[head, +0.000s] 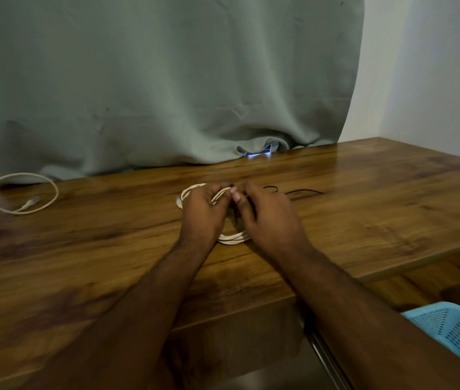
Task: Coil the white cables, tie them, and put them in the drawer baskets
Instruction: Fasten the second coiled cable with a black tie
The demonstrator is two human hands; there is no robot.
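Observation:
A coiled white cable (233, 238) lies on the wooden table (378, 209) under both my hands. My left hand (205, 213) grips the far side of the coil, its fingers curled round the bundled strands. Beside it, my right hand (268, 218) pinches a thin black tie at the same spot; the tie's middle is hidden between my fingers. A second white cable (20, 192) lies loose and uncoiled at the table's far left. A light blue drawer basket (453, 330) shows at the lower right, below the table edge.
More thin black ties (304, 191) lie on the table just right of my hands. A grey-green curtain (167, 80) hangs behind the table and drapes onto its back edge. A white wall (434, 66) stands at the right.

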